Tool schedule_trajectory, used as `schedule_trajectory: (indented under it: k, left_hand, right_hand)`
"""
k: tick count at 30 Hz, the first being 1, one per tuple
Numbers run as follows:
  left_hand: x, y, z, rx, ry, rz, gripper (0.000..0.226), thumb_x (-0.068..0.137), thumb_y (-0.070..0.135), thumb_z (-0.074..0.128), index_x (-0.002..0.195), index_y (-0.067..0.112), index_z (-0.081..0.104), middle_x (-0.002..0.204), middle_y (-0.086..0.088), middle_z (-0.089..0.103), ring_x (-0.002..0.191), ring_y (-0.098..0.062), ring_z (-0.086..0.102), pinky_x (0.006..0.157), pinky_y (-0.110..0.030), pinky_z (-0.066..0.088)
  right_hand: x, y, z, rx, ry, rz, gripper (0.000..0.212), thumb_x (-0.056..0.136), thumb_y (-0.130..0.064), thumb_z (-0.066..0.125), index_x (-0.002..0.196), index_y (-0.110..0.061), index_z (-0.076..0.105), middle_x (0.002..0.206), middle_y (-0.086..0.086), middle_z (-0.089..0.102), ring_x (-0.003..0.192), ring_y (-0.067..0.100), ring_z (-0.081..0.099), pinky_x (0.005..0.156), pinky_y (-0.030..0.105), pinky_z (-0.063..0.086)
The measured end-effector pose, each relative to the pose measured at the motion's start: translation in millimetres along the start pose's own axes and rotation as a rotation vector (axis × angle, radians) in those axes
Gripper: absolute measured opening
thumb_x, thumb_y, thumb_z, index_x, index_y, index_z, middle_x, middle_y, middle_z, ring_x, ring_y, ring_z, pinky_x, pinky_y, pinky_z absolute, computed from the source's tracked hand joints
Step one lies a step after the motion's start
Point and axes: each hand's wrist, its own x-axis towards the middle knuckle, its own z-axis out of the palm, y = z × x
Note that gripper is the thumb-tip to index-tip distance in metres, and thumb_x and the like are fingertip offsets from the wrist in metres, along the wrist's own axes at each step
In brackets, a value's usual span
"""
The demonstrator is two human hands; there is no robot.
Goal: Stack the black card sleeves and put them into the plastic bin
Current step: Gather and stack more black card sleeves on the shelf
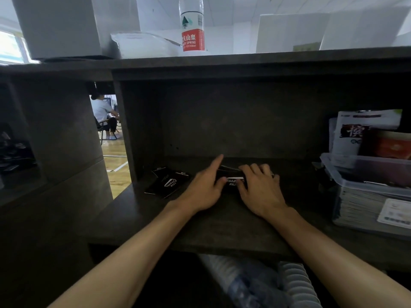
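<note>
A small pile of black card sleeves (231,177) with white print lies on the dark desk between my two hands. My left hand (205,185) grips its left end, thumb on the front edge and index finger stretched along the back. My right hand (259,187) holds the right end, fingers curled over the top. Two or three more black sleeves (168,182) lie loose and overlapping just left of my left hand. The clear plastic bin (340,178) stands at the right of the desk, with packets and stacked cards inside.
The desk sits in a dark alcove (233,121) under a shelf carrying a water bottle (192,25), a plastic bag and white boxes. Through a gap at the left a seated person (103,116) shows on a wooden floor.
</note>
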Motion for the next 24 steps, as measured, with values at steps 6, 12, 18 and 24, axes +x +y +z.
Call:
schedule_trajectory:
  k: [6,12,18,24]
  left_hand:
    - [-11.4,-43.1,-40.3,0.521,0.203,-0.413,0.046,0.096,0.038,0.055,0.136,0.017,0.048,0.136,-0.013,0.052,0.126,-0.030,0.049,0.105,-0.046,0.042]
    - [-18.8,-56.1,-52.7,0.586,0.172,-0.579,0.060,0.085,0.052,0.067,0.131,0.016,0.053,0.138,-0.016,0.047,0.129,-0.035,0.042,0.108,-0.047,0.035]
    - [-18.5,-56.7,-57.6,0.122,0.461,-0.326,0.024,0.087,0.008,0.067,0.106,0.021,0.060,0.115,-0.008,0.060,0.108,-0.024,0.059,0.088,-0.033,0.047]
    - [-4.2,-80.1,-79.2,-0.020,0.369,-0.518,0.017,0.094,0.028,0.064,0.098,0.013,0.072,0.097,-0.010,0.069,0.089,-0.021,0.062,0.069,-0.027,0.042]
  right_hand:
    - [-0.2,1.1,2.2,-0.024,0.015,-0.009,0.048,0.098,-0.042,0.049,0.142,-0.028,0.040,0.144,-0.002,0.045,0.143,0.020,0.018,0.110,0.061,0.029]
    - [0.1,2.2,3.3,-0.041,0.034,-0.016,0.048,0.097,-0.041,0.050,0.142,-0.025,0.041,0.147,-0.001,0.045,0.148,0.020,0.008,0.112,0.063,0.021]
    - [-2.0,1.8,1.6,-0.006,0.031,0.004,0.048,0.097,-0.041,0.051,0.142,-0.027,0.042,0.145,-0.002,0.046,0.144,0.019,0.019,0.109,0.059,0.030]
    - [-1.1,0.9,1.8,-0.005,0.038,0.012,0.046,0.098,-0.042,0.048,0.141,-0.026,0.043,0.140,-0.003,0.049,0.137,0.018,0.028,0.105,0.056,0.035]
